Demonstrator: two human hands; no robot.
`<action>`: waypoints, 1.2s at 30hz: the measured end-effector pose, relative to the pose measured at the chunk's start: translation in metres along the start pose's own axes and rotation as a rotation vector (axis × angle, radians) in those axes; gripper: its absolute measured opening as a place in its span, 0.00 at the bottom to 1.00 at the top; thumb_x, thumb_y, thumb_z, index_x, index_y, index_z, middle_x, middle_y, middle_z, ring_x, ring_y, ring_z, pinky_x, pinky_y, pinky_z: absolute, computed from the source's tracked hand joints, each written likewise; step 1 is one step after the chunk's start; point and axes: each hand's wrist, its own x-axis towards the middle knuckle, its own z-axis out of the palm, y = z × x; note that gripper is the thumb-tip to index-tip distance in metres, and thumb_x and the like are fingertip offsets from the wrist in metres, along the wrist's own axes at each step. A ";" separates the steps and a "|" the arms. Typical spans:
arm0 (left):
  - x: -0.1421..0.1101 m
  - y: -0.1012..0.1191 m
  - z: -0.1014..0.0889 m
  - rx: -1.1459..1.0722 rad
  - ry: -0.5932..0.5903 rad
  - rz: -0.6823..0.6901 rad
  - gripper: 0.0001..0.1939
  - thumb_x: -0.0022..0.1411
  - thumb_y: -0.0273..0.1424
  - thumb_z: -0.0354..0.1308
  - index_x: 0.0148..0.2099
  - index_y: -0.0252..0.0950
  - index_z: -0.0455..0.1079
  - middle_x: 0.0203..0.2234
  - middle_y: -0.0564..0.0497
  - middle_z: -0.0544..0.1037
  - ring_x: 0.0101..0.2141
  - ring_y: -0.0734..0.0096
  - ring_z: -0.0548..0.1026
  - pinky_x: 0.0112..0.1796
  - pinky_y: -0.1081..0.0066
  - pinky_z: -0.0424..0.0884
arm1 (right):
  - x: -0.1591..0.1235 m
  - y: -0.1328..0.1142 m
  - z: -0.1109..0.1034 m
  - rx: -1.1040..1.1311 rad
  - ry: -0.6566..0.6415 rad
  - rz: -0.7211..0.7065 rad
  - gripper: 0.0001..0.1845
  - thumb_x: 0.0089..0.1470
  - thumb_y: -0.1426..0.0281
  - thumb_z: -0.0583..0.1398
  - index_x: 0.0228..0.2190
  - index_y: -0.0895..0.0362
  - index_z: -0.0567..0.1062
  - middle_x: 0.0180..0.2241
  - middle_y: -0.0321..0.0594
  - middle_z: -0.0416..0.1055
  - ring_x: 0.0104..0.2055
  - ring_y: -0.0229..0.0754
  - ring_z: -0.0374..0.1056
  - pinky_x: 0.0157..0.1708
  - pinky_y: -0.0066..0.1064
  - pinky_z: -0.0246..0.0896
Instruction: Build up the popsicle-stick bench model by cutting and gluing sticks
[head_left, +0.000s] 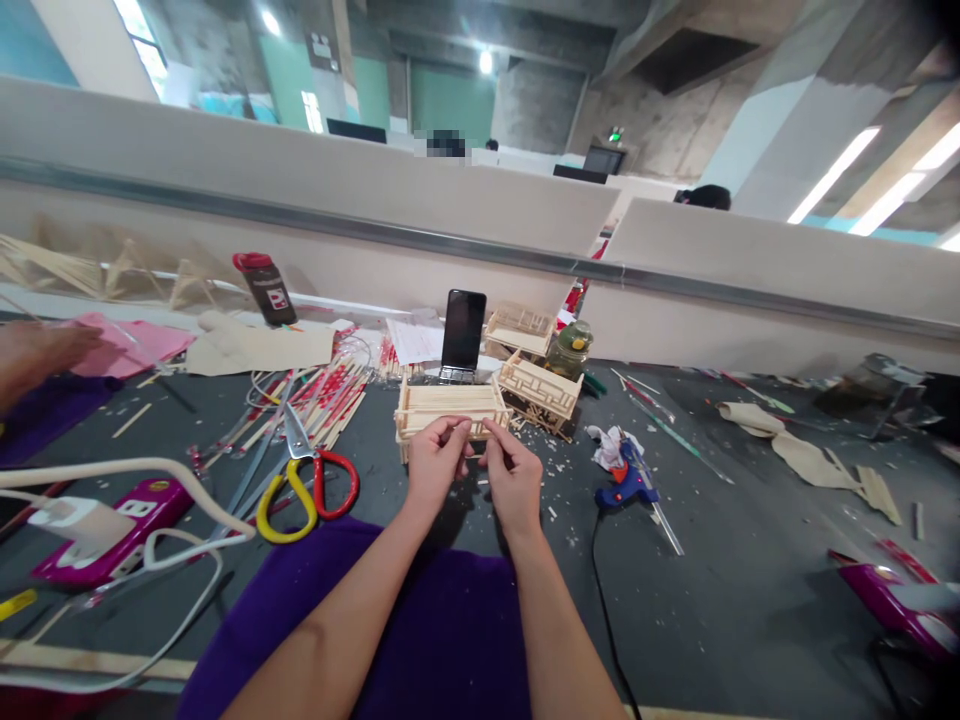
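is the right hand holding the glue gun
No, the glue gun lies on the table, apart from the right hand.

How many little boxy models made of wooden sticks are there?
3. One boxy wooden-stick model is at the left hand and right hand; a second model behind it to the right; a third model farther back, right of the black phone. Others might be hidden.
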 end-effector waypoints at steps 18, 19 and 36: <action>0.001 -0.002 0.001 0.014 0.023 -0.013 0.18 0.56 0.43 0.61 0.38 0.32 0.73 0.15 0.57 0.72 0.10 0.80 0.64 0.11 0.81 0.58 | 0.012 -0.008 -0.014 0.509 0.407 0.275 0.12 0.45 0.67 0.62 0.33 0.60 0.76 0.16 0.28 0.64 0.13 0.27 0.49 0.13 0.21 0.37; 0.001 -0.003 0.001 0.015 0.024 -0.012 0.18 0.56 0.43 0.61 0.38 0.32 0.73 0.15 0.57 0.72 0.10 0.80 0.64 0.11 0.81 0.58 | 0.012 -0.008 -0.014 0.509 0.403 0.279 0.12 0.45 0.67 0.62 0.33 0.60 0.76 0.16 0.28 0.64 0.13 0.27 0.49 0.13 0.21 0.37; 0.001 -0.002 0.001 0.012 0.032 -0.003 0.17 0.55 0.43 0.62 0.36 0.32 0.72 0.15 0.57 0.72 0.10 0.81 0.64 0.12 0.81 0.57 | 0.013 -0.008 -0.016 0.473 0.424 0.286 0.14 0.45 0.65 0.61 0.34 0.60 0.75 0.17 0.28 0.64 0.14 0.27 0.49 0.14 0.22 0.38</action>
